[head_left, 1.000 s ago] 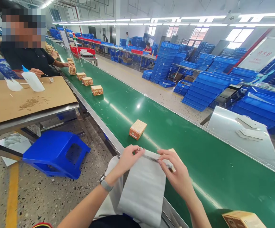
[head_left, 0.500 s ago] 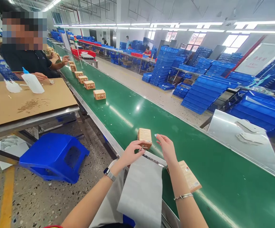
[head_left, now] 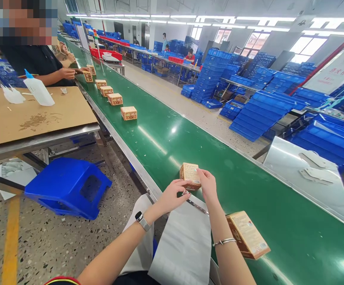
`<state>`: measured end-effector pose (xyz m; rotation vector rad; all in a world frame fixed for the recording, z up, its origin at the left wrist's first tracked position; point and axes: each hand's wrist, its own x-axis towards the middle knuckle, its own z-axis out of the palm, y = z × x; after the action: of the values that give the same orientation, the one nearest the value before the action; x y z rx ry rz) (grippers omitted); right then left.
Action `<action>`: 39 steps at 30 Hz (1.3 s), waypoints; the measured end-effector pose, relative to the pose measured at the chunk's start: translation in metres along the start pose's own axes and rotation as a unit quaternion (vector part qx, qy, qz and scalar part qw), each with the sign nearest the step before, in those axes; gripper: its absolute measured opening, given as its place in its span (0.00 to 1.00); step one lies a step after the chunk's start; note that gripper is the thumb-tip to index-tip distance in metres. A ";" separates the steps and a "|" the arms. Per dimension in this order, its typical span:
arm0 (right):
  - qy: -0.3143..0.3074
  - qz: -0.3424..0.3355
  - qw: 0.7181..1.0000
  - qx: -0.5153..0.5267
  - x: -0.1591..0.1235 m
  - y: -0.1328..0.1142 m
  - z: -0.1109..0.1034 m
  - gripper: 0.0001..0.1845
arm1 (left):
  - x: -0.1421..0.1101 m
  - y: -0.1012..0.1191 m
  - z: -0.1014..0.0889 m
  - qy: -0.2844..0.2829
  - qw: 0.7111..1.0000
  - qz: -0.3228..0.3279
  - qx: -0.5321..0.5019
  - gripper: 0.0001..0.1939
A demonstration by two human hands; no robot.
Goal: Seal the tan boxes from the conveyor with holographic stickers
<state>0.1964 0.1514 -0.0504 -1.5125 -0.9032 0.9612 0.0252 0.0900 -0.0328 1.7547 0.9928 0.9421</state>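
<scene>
My right hand (head_left: 206,183) grips a small orange-brown box (head_left: 190,175) standing on the green conveyor belt (head_left: 219,166). My left hand (head_left: 173,194) is closed in a pinch just left of that box, at the top edge of a white sheet strip (head_left: 183,241) that hangs over the belt's near rim. A thin clear strip runs along the sheet's top. A second box (head_left: 247,234) lies on the belt right of my right forearm.
Several more boxes (head_left: 128,113) ride the belt farther up. A person in black works at a cardboard-topped table (head_left: 35,118) with a white squeeze bottle (head_left: 38,90). A blue stool (head_left: 71,186) lies on the floor. Stacked blue crates (head_left: 263,107) stand across the aisle.
My right hand let go of the sheet's top edge, reached forward and closed on the box coming down the belt. The other boxes moved closer along the belt.
</scene>
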 end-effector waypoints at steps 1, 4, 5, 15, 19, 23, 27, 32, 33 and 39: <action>0.003 -0.003 1.000 -0.011 -0.002 0.000 -0.002 0.18 | 0.000 0.001 0.002 -0.002 1.000 0.000 -0.001 0.13; 0.015 -0.014 0.999 -0.050 -0.006 -0.002 -0.009 0.18 | -0.001 0.001 0.006 -0.010 1.000 0.005 -0.001 0.13; 0.020 -0.020 0.997 -0.065 -0.007 -0.002 -0.011 0.18 | -0.001 0.001 0.008 -0.013 1.000 0.008 0.000 0.12; 0.082 -0.091 0.976 -0.179 -0.015 -0.001 -0.030 0.24 | -0.004 0.002 0.026 -0.045 0.999 0.023 -0.017 0.11; 0.078 -0.108 0.970 -0.201 -0.017 -0.008 -0.047 0.25 | -0.009 0.008 0.028 -0.033 0.999 0.013 -0.026 0.13; 0.001 -0.164 0.965 -0.204 -0.051 -0.026 -0.066 0.20 | -0.022 0.018 0.019 0.016 0.999 -0.027 -0.027 0.18; -0.159 -0.259 0.928 -0.214 -0.102 -0.039 -0.075 0.13 | -0.034 0.028 0.011 -0.001 0.993 -0.078 -0.083 0.23; -0.155 -0.392 0.873 -0.247 -0.132 -0.037 -0.072 0.07 | -0.045 0.042 0.010 -0.032 0.984 -0.105 -0.139 0.23; -0.146 -0.410 0.864 -0.252 -0.133 -0.036 -0.071 0.07 | -0.047 0.045 0.009 -0.040 0.984 -0.105 -0.138 0.22; -0.135 -0.441 0.846 -0.267 -0.141 -0.024 -0.070 0.05 | -0.059 0.053 0.003 -0.106 0.981 -0.124 -0.100 0.11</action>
<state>0.2052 -0.0009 -0.0056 -1.1554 -1.9673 0.2233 0.0174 0.0204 0.0043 1.4877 0.9197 0.6572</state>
